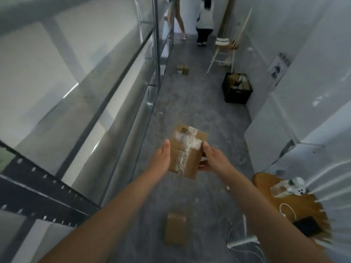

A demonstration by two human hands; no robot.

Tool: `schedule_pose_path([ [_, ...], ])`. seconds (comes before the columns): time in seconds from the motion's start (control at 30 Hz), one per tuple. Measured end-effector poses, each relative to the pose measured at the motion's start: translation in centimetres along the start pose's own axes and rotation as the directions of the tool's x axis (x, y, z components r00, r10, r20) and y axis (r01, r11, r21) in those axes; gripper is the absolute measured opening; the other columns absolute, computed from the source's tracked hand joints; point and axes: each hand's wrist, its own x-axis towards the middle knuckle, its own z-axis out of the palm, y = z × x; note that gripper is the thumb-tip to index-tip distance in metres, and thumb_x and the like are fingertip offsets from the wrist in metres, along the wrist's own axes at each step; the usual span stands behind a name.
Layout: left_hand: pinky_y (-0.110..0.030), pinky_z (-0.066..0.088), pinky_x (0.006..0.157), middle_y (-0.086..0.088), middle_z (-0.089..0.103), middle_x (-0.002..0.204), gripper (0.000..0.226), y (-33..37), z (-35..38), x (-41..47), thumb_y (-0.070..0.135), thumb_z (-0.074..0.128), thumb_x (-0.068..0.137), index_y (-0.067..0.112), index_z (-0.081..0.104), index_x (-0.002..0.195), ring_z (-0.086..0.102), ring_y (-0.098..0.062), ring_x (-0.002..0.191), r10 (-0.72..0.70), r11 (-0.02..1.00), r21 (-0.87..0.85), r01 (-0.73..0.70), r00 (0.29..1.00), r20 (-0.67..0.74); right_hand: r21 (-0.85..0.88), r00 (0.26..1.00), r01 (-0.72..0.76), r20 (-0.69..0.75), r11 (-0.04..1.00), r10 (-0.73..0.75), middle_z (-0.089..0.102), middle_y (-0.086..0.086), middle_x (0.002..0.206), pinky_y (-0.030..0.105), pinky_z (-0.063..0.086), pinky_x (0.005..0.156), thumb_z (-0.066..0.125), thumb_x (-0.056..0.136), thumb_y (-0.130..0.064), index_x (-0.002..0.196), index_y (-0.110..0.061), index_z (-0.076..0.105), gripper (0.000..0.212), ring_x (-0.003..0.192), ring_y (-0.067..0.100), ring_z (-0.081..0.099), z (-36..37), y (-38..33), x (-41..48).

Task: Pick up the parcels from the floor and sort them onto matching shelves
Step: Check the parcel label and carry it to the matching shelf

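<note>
Fingers [202, 164] of right hand [212, 160] curled under the right edge of a taped cardboard parcel [187, 151], thumb along its side; left hand [161, 157] flat against the left edge, fingers hidden behind the cardboard, thumb up by the top. Parcel clamped between both hands, held above the grey floor [199, 103] near frame centre, clear tape crossing its top face. Both bare forearms reaching in from 6 and 7 o'clock. On the floor at 6 o'clock, a second brown parcel [175, 227], lying flat, well apart from the hands. At 12 o'clock, farther down the aisle, a small cluster of boxes [183, 69] beside the metal shelving [114, 88] running along 9 to 11 o'clock. At 1 o'clock, a black crate [237, 91] with cardboard inside, against the white wall; behind it, a pale folding chair [223, 48]. At 4 o'clock, a round wooden table [296, 202] carrying a dark phone [305, 225] and a white cable. At 12 o'clock, two people [204, 21] standing at the aisle's far end, blurred.
</note>
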Motion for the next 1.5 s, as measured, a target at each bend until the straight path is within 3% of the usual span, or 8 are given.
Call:
schedule_pose_path([
  [0.13,-0.033,0.027,0.120,0.003,0.047,0.153,0.056,3.2,-2.4,-3.4,0.044,0.026,0.111,0.016,0.042,0.155,0.037,-0.022,0.149,0.128,0.991,-0.032,-0.128,0.992,0.000,-0.006,0.997,0.082,-0.014,0.997,-0.082,0.067,0.017,0.125,0.032,0.063,0.065,0.032,0.107,-0.039,0.132,-0.002,0.058,0.052,0.078,0.026,0.075,-2.2,-4.3,-3.9],
  [0.43,-0.045,0.029,0.125,0.001,0.045,0.160,0.059,6.0,-2.6,-6.5,0.055,0.026,0.107,0.027,0.039,0.158,0.039,-0.020,0.149,0.306,0.951,-0.041,-0.307,0.951,-0.041,0.079,0.963,0.255,-0.104,0.964,-0.247,0.069,-0.001,0.101,0.021,0.058,0.058,0.032,0.109,-0.026,0.130,-0.013,0.060,0.038,0.075,0.017,0.072,-3.9,-6.8,-7.3],
  [0.6,-0.037,0.028,0.124,0.003,0.044,0.160,0.059,6.0,-2.5,-7.0,0.050,0.024,0.108,0.023,0.039,0.158,0.038,-0.016,0.150,0.358,0.927,-0.097,-0.363,0.932,-0.064,0.106,0.954,0.298,-0.077,0.949,-0.291,0.066,-0.002,0.122,0.027,0.058,0.076,0.037,0.107,-0.032,0.136,-0.029,0.053,0.033,0.107,0.011,0.066,-4.0,-6.9,-7.4],
  [0.8,-0.021,0.034,0.103,0.013,0.055,0.130,0.052,6.3,-2.5,-7.6,0.043,0.022,0.111,0.023,0.048,0.151,0.049,-0.005,0.124,0.352,0.918,-0.159,-0.363,0.931,-0.095,0.284,0.966,0.215,0.079,0.935,-0.246,0.065,-0.004,0.129,0.051,0.052,0.100,0.043,0.104,-0.041,0.136,-0.041,0.043,0.032,0.121,0.017,0.062,-4.4,-7.4,-7.2],
  [0.97,-0.007,0.039,0.074,0.021,0.060,0.105,0.044,6.3,-2.2,-7.3,0.044,0.021,0.110,0.030,0.054,0.135,0.055,0.011,0.095,0.329,0.911,-0.225,-0.346,0.938,-0.110,0.301,0.955,0.253,0.078,0.919,-0.288,0.064,-0.007,0.132,0.047,0.054,0.098,0.047,0.102,-0.042,0.141,-0.045,0.041,0.039,0.123,0.017,0.061,-4.4,-7.3,-7.5],
  [1.2,-0.004,0.037,0.072,0.024,0.055,0.105,0.032,7.3,-2.3,-8.4,0.043,0.022,0.110,0.035,0.048,0.129,0.055,0.003,0.099,0.341,0.902,-0.235,-0.362,0.931,-0.126,0.314,0.947,0.249,0.120,0.916,-0.299,0.064,-0.004,0.133,0.048,0.053,0.101,0.054,0.098,-0.040,0.147,-0.044,0.040,0.051,0.123,0.020,0.063,-5.9,-7.3,-7.9],
  [1.33,-0.018,0.048,0.094,0.005,0.065,0.133,0.052,8.0,-2.2,-8.8,0.047,0.024,0.109,0.024,0.049,0.147,0.061,-0.009,0.123,0.413,0.868,-0.247,-0.430,0.903,-0.122,0.373,0.931,0.240,0.175,0.896,-0.322,0.063,-0.003,0.137,0.046,0.055,0.099,0.051,0.099,-0.047,0.145,-0.044,0.043,0.048,0.122,0.022,0.064,-6.6,-7.4,-8.1],
  [1.5,-0.044,0.040,0.118,0.004,0.055,0.151,0.055,8.1,-1.7,-9.0,0.052,0.029,0.106,0.036,0.035,0.158,0.052,-0.014,0.138,0.456,0.846,-0.244,-0.473,0.881,-0.126,0.414,0.931,0.203,0.200,0.887,-0.306,0.061,-0.004,0.141,0.049,0.049,0.105,0.034,0.097,-0.064,0.139,-0.040,0.053,0.053,0.133,0.023,0.054,-6.9,-7.9,-7.9],
])
